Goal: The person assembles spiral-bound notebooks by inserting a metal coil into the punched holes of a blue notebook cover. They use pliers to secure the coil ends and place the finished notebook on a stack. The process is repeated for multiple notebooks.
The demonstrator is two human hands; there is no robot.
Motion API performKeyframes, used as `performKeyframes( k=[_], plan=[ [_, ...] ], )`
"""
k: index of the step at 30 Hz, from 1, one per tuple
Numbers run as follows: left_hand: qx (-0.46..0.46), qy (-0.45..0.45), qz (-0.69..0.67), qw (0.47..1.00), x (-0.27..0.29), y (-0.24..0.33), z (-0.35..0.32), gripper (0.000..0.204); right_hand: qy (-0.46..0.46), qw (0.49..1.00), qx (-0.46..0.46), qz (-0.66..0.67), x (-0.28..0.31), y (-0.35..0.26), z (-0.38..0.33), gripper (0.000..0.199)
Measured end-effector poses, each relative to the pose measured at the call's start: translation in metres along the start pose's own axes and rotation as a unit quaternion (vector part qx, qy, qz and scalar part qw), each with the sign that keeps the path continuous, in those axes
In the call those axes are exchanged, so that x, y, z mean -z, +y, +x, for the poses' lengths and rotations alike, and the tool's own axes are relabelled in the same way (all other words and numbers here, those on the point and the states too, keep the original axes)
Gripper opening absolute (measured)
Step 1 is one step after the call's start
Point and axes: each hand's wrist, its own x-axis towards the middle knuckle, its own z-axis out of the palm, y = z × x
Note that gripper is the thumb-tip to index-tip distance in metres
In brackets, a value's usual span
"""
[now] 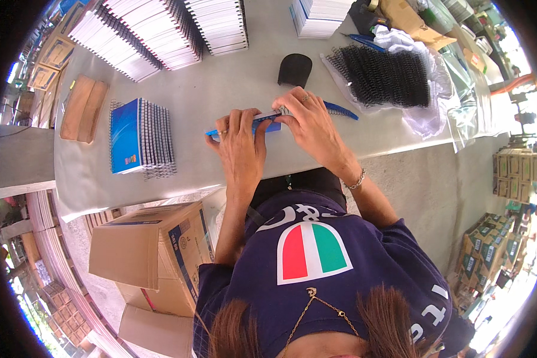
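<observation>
- Cardboard boxes (161,256) are sitting on the floor at lower left, beside the person's seat, one with flaps open; likely kept within arm's reach.
- A short pile of bound notebooks (140,137) is lying on the grey table (221,83) at left, blue covers up, wire spines facing right; finished pieces seem to be gathering there, apart from the work spot.
- Left hand (240,140) is pressing down on the blue notebook (244,126) at the table's near edge, fingers together and curled over the top, holding it steady.
- Right hand (310,122) is working at the same notebook's right end, fingertips pinching at the spine, where a coil seems to be going in; the view is too small to be sure.
- A dark rounded object (294,70) is resting just behind the hands.
- A heap of black wire coils (385,76) is lying on clear plastic at right, close to the right hand for easy picking.
- Stacks of unbound white pads (161,30) are lining the far edge.
</observation>
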Motion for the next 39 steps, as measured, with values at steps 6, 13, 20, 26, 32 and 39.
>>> performKeyframes(
  k=[6,13,20,26,32,39],
  plan=[
    [-0.005,0.009,0.005,1.000,-0.0014,-0.0010,-0.0015,0.019,0.039,0.999,-0.009,0.033,-0.0013,-0.0006,-0.0042,0.018],
    [-0.010,0.020,-0.011,1.000,-0.0030,-0.0006,-0.0008,0.018,0.063,0.984,-0.095,0.140,-0.0037,-0.0048,-0.0037,0.013],
    [-0.007,0.015,0.001,1.000,-0.0023,-0.0016,-0.0031,0.018,0.029,0.999,-0.014,0.039,-0.0043,0.0001,-0.0049,0.018],
    [-0.013,0.014,0.010,1.000,-0.0030,0.0003,-0.0019,0.019,0.026,1.000,0.002,0.003,-0.0040,-0.0006,-0.0018,0.018],
    [-0.022,0.023,0.010,0.999,-0.0036,-0.0007,-0.0023,0.019,0.032,0.999,-0.005,0.026,-0.0061,-0.0012,-0.0001,0.016],
    [-0.003,0.108,-0.174,0.979,-0.0016,-0.0078,-0.0031,0.046,0.026,1.000,-0.014,0.005,-0.0011,-0.0072,0.0033,0.013]
  ],
)
